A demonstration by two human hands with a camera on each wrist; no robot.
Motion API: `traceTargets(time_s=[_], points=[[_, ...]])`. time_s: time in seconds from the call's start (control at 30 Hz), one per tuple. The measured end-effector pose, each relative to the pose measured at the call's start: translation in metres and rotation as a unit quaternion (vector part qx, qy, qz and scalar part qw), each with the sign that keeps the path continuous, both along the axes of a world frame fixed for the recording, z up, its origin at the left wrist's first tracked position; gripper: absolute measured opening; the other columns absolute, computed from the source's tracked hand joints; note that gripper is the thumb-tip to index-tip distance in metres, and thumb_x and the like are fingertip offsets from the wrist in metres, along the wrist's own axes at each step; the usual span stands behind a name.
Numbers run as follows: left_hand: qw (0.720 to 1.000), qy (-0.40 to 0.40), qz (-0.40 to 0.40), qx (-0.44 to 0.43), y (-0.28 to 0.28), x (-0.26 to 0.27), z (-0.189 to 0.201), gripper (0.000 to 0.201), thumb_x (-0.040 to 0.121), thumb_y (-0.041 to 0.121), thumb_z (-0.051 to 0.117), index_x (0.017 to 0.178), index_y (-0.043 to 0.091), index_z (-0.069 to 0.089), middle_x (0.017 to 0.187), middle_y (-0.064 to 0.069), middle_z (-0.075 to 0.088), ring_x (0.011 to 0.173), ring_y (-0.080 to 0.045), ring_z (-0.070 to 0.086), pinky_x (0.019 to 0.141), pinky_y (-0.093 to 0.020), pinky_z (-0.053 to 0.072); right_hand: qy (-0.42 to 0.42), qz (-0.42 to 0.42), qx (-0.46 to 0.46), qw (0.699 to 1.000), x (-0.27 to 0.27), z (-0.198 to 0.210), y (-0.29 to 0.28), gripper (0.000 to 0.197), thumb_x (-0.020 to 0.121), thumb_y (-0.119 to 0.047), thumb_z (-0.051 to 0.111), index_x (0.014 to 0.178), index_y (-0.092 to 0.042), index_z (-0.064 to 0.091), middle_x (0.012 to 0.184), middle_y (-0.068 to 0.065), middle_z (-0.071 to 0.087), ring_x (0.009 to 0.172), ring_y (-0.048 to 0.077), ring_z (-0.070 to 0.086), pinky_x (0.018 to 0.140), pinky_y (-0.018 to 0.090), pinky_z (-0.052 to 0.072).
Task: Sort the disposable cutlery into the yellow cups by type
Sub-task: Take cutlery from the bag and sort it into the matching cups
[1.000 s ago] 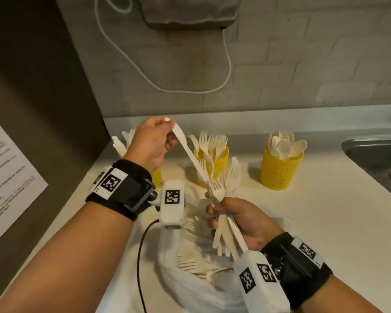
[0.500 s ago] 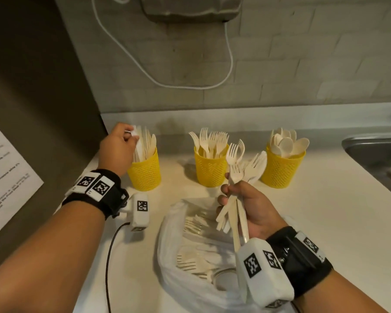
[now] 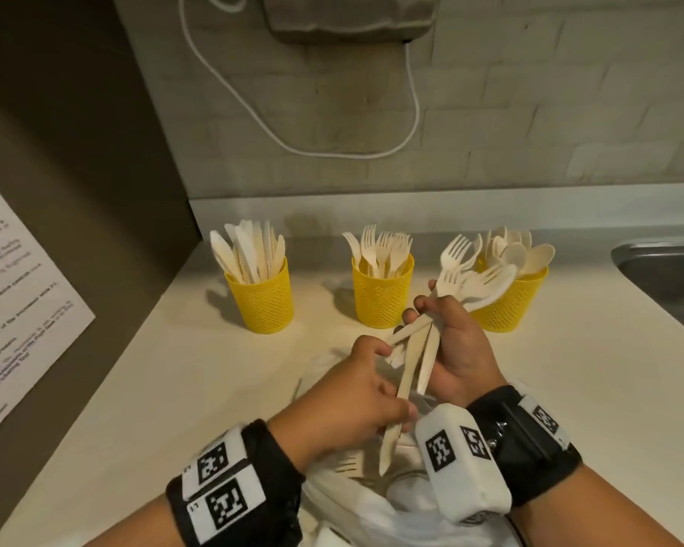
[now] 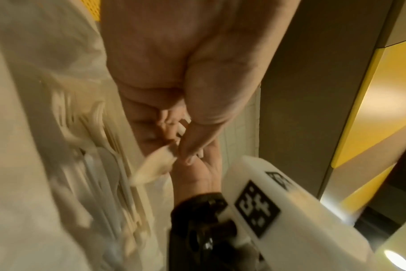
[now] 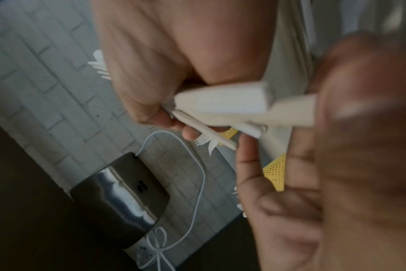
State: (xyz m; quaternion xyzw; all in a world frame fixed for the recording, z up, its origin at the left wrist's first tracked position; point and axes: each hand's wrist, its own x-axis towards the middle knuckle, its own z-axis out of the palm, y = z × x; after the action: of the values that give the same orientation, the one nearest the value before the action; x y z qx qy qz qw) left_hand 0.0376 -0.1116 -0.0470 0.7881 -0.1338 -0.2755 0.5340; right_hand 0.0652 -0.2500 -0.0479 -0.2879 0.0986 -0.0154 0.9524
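Three yellow mesh cups stand in a row at the back of the counter: the left cup (image 3: pixel 260 298) holds knives, the middle cup (image 3: pixel 382 296) forks, the right cup (image 3: pixel 508 305) spoons. In front of the spoon cup my right hand (image 3: pixel 457 343) grips a fanned bundle of cream cutlery (image 3: pixel 461 278), mostly forks, heads up. My left hand (image 3: pixel 356 392) is just below it, thumb and fingers pinching one long handle (image 3: pixel 405 379) of that bundle. The left wrist view shows this pinch on a cream piece (image 4: pixel 153 166). The right wrist view shows the crossed handles (image 5: pixel 220 100).
A white plastic bag (image 3: pixel 356 503) with more forks lies open under my hands. A steel sink (image 3: pixel 664 270) is sunk into the counter at the right. A dark wall with a printed sheet (image 3: pixel 16 309) bounds the left side. A white cable (image 3: pixel 415 112) hangs on the brick wall.
My left hand left the knife cup, where it put a knife, and came back to the bundle, taking hold of a handle. My right hand shifted right with the bundle.
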Motion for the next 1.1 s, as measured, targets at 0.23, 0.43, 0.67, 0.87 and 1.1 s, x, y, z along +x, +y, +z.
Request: traceTargets(time_s=[0.23, 0.43, 0.67, 0.87, 1.1], points=[[0.997, -0.045, -0.064, 0.027, 0.046, -0.001, 0.026, 0.040, 0.077, -0.003, 0.068, 0.094, 0.029, 0.052, 0.083, -0.003, 0.061, 0.058, -0.010, 0.057, 0.056, -0.022, 0.044, -0.001, -0.043, 0.022, 0.999, 0.005, 0.010, -0.009, 0.036, 0.088, -0.004, 0.045, 0.058, -0.019, 0.059, 0.054, -0.001, 0.051, 0.060, 0.013, 0.047, 0.065, 0.030, 0.041], [0.884, -0.358, 0.296, 0.039, 0.097, 0.066, 0.057, 0.019, 0.086, 0.009, 0.063, 0.087, 0.028, 0.066, 0.097, 0.000, 0.063, 0.080, -0.012, 0.059, 0.077, -0.023, 0.047, -0.002, -0.038, -0.013, 0.999, -0.001, 0.009, -0.020, 0.037, 0.085, -0.006, 0.049, 0.054, -0.022, 0.061, 0.055, -0.002, 0.051, 0.058, 0.012, 0.049, 0.059, 0.029, 0.046], [0.833, -0.401, 0.345, 0.160, 0.117, 0.144, 0.041, 0.025, 0.093, 0.009, 0.048, 0.112, 0.011, 0.065, 0.114, -0.014, 0.063, 0.103, -0.029, 0.059, 0.090, -0.033, 0.045, -0.015, 0.055, -0.035, 0.998, -0.015, -0.008, -0.007, 0.017, 0.067, -0.005, 0.058, 0.062, -0.018, 0.068, 0.063, 0.003, 0.051, 0.052, 0.015, 0.051, 0.063, 0.031, 0.046], [0.873, -0.308, 0.266, 0.267, 0.109, 0.146, 0.039, 0.023, 0.089, 0.007, 0.050, 0.105, 0.012, 0.065, 0.108, -0.017, 0.064, 0.089, -0.028, 0.056, 0.077, -0.031, 0.043, -0.057, 0.160, -0.007, 0.986, -0.020, -0.018, -0.007, 0.056, 0.043, 0.001, 0.075, 0.095, -0.013, 0.059, 0.070, 0.005, 0.055, 0.052, 0.018, 0.051, 0.053, 0.030, 0.049], [0.940, -0.254, 0.216, 0.077, 0.044, 0.062, 0.051, 0.007, 0.087, 0.016, 0.060, 0.087, 0.023, 0.063, 0.081, 0.002, 0.059, 0.069, -0.014, 0.054, 0.063, -0.024, 0.040, -0.053, 0.194, -0.087, 0.976, -0.024, -0.016, -0.001, 0.028, 0.070, 0.008, 0.056, 0.093, -0.007, 0.055, 0.067, 0.006, 0.052, 0.050, 0.015, 0.047, 0.046, 0.026, 0.045]])
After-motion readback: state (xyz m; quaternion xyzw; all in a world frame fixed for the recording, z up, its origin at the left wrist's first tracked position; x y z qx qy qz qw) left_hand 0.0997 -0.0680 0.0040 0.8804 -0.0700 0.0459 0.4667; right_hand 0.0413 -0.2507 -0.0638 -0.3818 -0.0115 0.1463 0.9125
